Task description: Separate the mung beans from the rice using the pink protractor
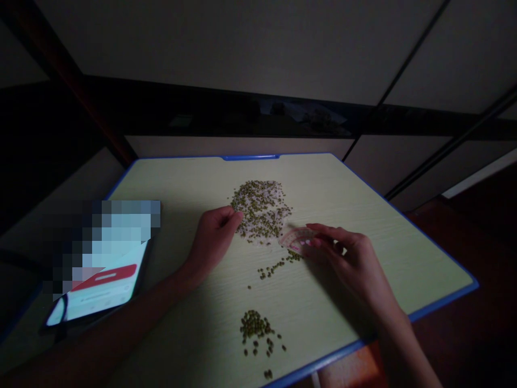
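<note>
A broad pile of green beans mixed with white grains (260, 207) is spread over the middle of the table. At its left edge rests my left hand (216, 234), fingers curled and closed; what they hold, if anything, is hidden. My right hand (347, 253) pinches a clear plastic protractor (297, 237) between thumb and fingers, just right of the pile. Several green beans (294, 255) lie under and beside the protractor's lower edge. From there a loose trail of beans (271, 268) runs toward the lower left. Nearer to me sits a smaller heap of green beans (254, 326).
A lit tablet (117, 285) lies on the left side of the table, partly blurred out, with a dark cable over its near corner. The pale table (181, 178) has a blue rim. Cabinet panels (226, 43) stand behind it.
</note>
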The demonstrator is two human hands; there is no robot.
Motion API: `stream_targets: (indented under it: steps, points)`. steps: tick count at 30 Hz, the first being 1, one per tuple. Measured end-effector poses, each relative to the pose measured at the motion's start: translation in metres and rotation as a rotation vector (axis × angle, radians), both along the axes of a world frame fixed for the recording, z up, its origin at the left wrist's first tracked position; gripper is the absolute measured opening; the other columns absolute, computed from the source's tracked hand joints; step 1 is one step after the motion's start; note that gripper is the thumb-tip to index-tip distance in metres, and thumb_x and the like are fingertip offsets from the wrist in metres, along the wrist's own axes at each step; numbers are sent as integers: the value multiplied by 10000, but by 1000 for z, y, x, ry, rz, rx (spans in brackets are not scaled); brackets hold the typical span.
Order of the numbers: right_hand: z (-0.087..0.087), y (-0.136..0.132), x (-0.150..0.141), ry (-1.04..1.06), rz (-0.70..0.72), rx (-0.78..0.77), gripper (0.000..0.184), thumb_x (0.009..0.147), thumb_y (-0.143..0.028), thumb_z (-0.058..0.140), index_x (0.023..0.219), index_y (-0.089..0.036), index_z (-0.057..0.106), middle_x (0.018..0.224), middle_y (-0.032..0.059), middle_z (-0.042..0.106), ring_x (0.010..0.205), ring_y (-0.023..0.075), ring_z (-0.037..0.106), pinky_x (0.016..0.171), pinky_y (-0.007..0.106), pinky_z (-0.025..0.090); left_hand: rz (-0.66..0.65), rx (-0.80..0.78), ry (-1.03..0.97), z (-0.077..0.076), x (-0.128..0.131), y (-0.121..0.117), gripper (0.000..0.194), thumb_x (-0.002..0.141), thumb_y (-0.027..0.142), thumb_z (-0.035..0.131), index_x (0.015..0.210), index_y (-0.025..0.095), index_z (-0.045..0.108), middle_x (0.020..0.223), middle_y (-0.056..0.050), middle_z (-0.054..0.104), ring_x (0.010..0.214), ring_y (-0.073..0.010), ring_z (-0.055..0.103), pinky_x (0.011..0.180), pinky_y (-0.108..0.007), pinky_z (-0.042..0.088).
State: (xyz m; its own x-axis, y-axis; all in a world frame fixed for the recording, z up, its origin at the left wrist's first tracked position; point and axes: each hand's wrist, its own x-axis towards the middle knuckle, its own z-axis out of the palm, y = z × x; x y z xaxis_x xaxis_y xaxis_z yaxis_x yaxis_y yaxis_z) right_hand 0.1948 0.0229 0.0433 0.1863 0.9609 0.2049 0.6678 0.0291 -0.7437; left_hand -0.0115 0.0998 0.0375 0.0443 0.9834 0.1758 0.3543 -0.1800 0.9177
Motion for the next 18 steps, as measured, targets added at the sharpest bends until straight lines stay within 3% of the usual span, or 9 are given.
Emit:
stream_targets:
  steps: [9, 18]
  points:
    - [-3, 0, 2, 23, 57, -13, 339, 765, -246, 516, 1016, -87, 681, 827, 124, 700, 531, 136, 487, 516, 298, 390, -4, 18, 6, 0, 0, 1, 343, 692, 267, 499, 423, 200, 296, 421, 73, 236, 433, -79, 231, 424, -250, 181]
    - [1, -3, -7, 38, 155, 11, 256, 784, -206, 508, 925, -137, 711, 792, 80, 708, 643, 164, 544, 568, 301, 394, -6, 28, 2, 0, 0, 0, 343, 693, 260, 494, 425, 200, 290, 425, 74, 232, 429, -76, 225, 429, -250, 180]
